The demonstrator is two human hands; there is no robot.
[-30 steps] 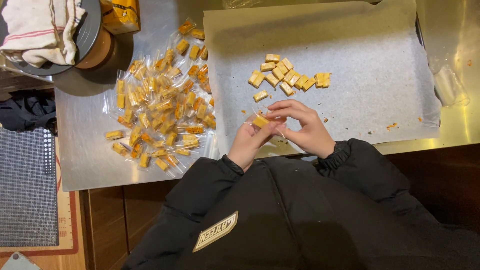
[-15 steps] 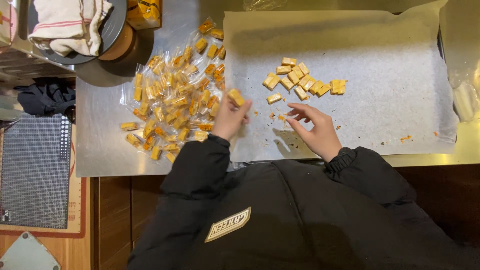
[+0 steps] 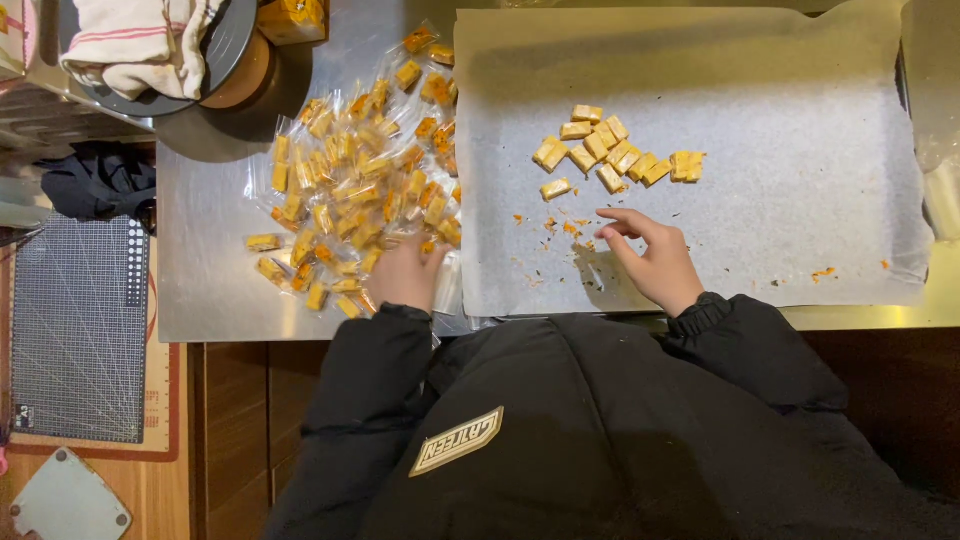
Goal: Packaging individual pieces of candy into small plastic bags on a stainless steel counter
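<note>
Heaped clear-wrapped orange candies point(image 3: 355, 190), apparently sealed

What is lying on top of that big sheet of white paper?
On the paper sheet sit a cluster of bare yellow candy pieces, scattered orange crumbs and the right hand. What the hand and the sheet itself cover cannot be seen.
</note>
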